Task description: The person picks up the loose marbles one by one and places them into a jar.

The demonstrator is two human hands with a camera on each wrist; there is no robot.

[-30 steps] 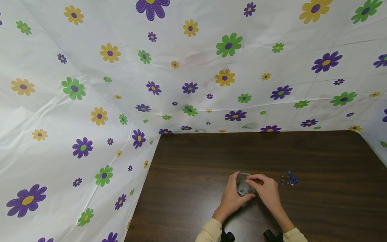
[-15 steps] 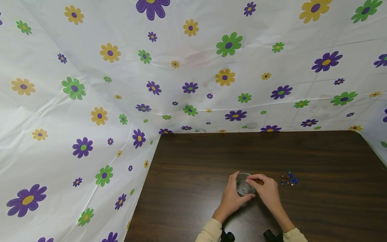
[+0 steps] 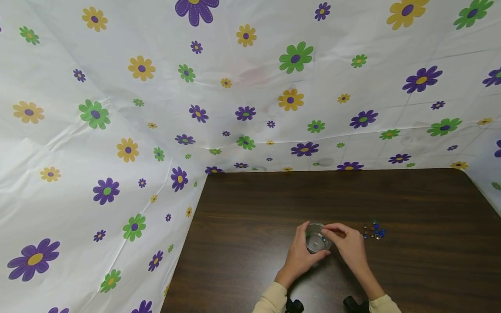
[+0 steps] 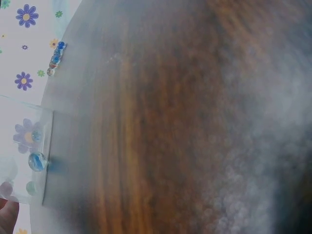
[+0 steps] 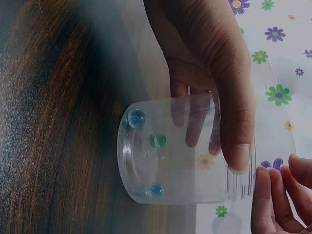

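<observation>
My left hand (image 3: 300,255) holds a clear plastic jar (image 3: 315,248) upright on the table, thumb and fingers around its threaded upper part. Inside, near the base, lie a green marble (image 5: 157,140) and blue marbles (image 5: 136,118), as the right wrist view shows. Over the jar's right rim is my right hand (image 3: 347,243). Its thumb (image 5: 300,168) and fingers (image 5: 263,195) are parted at the mouth, and no marble shows between them. The left wrist view catches the jar's side (image 4: 48,161) and only a bit of a fingertip (image 4: 9,214).
Several loose marbles (image 3: 376,231), blue and clear, lie in a cluster on the brown wooden table (image 3: 250,208), right of the jar. A white flowered sheet (image 3: 242,87) hangs behind the table and along its left side.
My right hand has shifted slightly right, and its fingertips have come away from over the jar's middle. A blue marble in the jar now shows more plainly. My left hand stays put.
</observation>
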